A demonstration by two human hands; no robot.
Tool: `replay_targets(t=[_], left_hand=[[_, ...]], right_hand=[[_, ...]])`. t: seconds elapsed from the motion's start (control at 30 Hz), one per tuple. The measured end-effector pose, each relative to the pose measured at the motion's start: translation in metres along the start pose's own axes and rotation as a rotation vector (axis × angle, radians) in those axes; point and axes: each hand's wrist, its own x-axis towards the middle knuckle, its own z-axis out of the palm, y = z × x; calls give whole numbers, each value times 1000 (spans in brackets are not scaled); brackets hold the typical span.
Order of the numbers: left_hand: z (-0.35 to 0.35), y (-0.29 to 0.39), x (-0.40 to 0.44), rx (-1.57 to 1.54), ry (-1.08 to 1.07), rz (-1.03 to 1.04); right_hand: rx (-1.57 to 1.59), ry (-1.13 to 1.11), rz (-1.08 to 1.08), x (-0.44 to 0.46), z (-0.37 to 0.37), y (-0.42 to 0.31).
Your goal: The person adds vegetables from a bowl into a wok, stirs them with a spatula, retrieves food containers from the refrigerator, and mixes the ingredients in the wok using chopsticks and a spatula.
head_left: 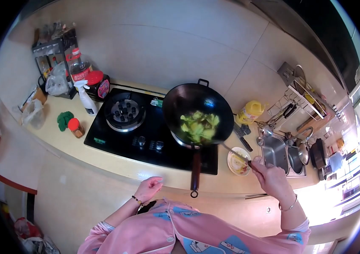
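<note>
In front of me, a pale wall point(154, 46) of large panels with thin seams rises toward 12 o'clock. The cream counter point(57, 139) curves across my view, with light cabinet fronts point(78, 182) below it. A dark shelf unit point(64, 55) stands against the wall at 10 o'clock. Toward 2 o'clock I see a dark overhead hood point(324, 38); a white wall rack point(311, 101) hangs lower, between 2 and 3. Between 3 and 4, a steel sink point(275, 150) is set into the counter, and beyond it a bright window point(355, 186) pours in white light.
</note>
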Motion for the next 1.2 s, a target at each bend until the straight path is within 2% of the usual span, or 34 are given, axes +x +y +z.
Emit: replay_targets(t=[0.03, 0.1, 0.23, 0.3, 0.4, 0.47, 0.67, 0.77, 0.83, 0.87, 0.93, 1.07, 1.13, 1.2], left_hand=[[0, 0, 0, -11, 1, -6], [3, -1, -1, -19, -2, -14], [5, 1, 1, 22, -5, -3], [5, 5, 1, 23, -2, 17], [4, 7, -2, 28, 9, 18], [5, 6, -4, 17, 29, 11], [5, -2, -6, 7, 41, 1], [3, -4, -5, -37, 46, 9], [1, -4, -6, -19, 47, -6], [0, -4, -6, 3, 47, -12], [-1, -8, -6, 3, 45, -20], [2, -9, -6, 2, 36, -33], [4, -8, -4, 0, 31, -23], [4, -6, -3, 0, 32, -9]], right_hand=[[0, -2, 0, 2, 7, 1], [-82, 152, -94, 13, 38, 3], [-146, 136, 5, 71, 102, 3], [-20, 123, 135, 97, 115, 4], [136, 267, 181, 123, 123, 6], [160, 268, 153, 140, 135, 10], [75, 141, 82, 125, 130, -12], [253, 174, -2, 91, 90, -2], [586, 218, -71, 61, 64, 2], [586, 214, -71, 48, 52, 5], [632, 1, 0, 28, 39, 9], [555, 70, -43, 29, 65, -6], [310, 16, 98, 55, 91, -9], [339, 26, 148, 81, 107, 1]])
